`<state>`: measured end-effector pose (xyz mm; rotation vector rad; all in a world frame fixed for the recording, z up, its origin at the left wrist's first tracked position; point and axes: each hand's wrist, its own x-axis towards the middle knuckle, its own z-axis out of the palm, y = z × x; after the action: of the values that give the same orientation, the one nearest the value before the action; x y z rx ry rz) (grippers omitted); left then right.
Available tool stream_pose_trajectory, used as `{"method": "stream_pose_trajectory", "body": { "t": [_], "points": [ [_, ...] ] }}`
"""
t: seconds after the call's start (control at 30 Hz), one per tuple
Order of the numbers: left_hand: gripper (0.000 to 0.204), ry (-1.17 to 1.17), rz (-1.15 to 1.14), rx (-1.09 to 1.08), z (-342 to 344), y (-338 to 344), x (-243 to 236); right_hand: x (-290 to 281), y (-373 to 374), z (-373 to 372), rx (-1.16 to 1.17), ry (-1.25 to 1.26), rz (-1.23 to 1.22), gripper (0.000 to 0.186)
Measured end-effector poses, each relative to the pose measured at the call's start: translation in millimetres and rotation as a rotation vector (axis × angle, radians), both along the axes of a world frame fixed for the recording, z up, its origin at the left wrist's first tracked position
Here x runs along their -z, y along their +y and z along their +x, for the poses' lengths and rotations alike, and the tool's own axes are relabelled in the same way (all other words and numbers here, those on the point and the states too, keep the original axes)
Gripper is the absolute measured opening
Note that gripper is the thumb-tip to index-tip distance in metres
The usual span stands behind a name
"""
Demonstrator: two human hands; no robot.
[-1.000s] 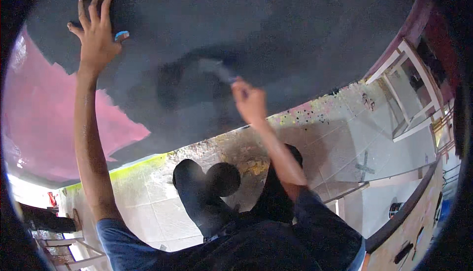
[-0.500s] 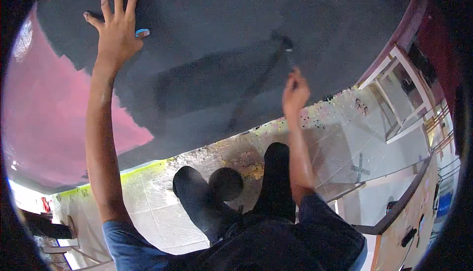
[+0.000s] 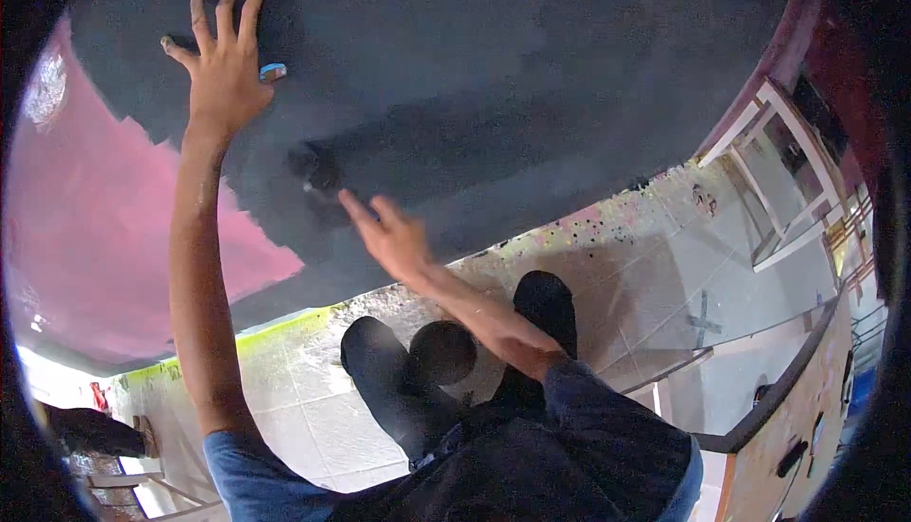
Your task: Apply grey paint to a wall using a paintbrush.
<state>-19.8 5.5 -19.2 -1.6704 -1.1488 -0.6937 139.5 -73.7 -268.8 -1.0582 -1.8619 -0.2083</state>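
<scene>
My left hand (image 3: 226, 85) lies flat with spread fingers on a large dark grey painted surface (image 3: 455, 57). Something blue and white (image 3: 273, 72) shows at its thumb, and the fingertips are smudged dark. Lower down, my right hand (image 3: 394, 242) is blurred by motion and grips a paintbrush (image 3: 318, 176), whose dark head rests against the grey paint. Much of the handle is lost in the blur. A darker, wet-looking band runs right from the brush. To the left, the surface carries a pink patch (image 3: 123, 209) with an uneven edge.
Paint spots cover the tiled floor (image 3: 607, 228) along the surface's lower edge. My knees are bent just below it, with a dark round thing (image 3: 443, 353) between them. A white frame (image 3: 797, 171) stands at right, and a wooden-topped table (image 3: 788, 427) at lower right.
My right hand has swept the brush left and slightly down across the grey surface, close to the pink patch. The left hand keeps its place on the paint.
</scene>
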Motion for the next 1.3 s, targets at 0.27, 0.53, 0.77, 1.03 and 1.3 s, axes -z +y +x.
{"method": "stream_pose_trajectory", "body": {
  "t": [0.27,0.53,0.77,1.03,1.3],
  "points": [
    [0.104,-0.006,-0.009,0.035,5,-5,2,-12,30,166,0.583,0.032,0.047,0.047],
    [0.104,0.015,0.062,0.086,10,-7,-1,-12,46,204,0.584,0.332,0.129,0.041],
    [0.104,0.012,0.05,0.099,9,-6,1,-13,44,97,0.446,0.381,0.036,0.05],
    [0.104,0.019,0.047,0.095,6,-3,-2,-8,12,-13,0.282,0.148,-0.121,0.055],
    [0.105,0.053,0.041,0.048,1,-11,0,-11,-14,50,0.19,0.25,-0.011,0.048]
  ]
}}
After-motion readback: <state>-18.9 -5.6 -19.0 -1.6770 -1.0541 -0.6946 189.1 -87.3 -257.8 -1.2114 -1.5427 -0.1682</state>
